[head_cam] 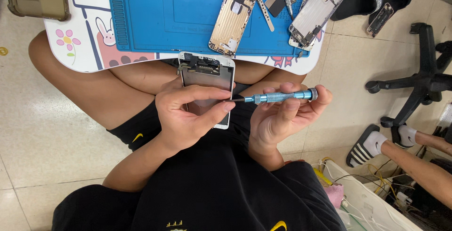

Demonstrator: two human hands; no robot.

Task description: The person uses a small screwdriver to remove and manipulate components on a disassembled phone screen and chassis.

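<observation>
White-framed phone screen [207, 78], back side up with a bracket and flex parts at its top edge, is held over the lap, just below the table [75, 47] edge. Left hand [186, 118] is wrapped round its lower half, thumb and forefinger pinched near the right edge where the driver tip lands. Blue screwdriver [278, 97] is held level in the right hand [282, 118], fingers curled narrow round the knurled shaft, thumb underneath, tip touching the screen's right edge. Judged: screen is light, thin, stiff but fragile; glass and flex cables won't take bending, so it's best gripped by the long edges, clear of the top bracket. Driver is slim metal and the knurling should stop slip. Up on the blue mat [165, 14]: gold housing [231, 19], tweezers [261, 5], then a silver housing [316, 9] hanging over the mat's right edge. Far right, on the floor: black slippers [360, 2], chair base [419, 80], another person's striped sandals [365, 146].
</observation>
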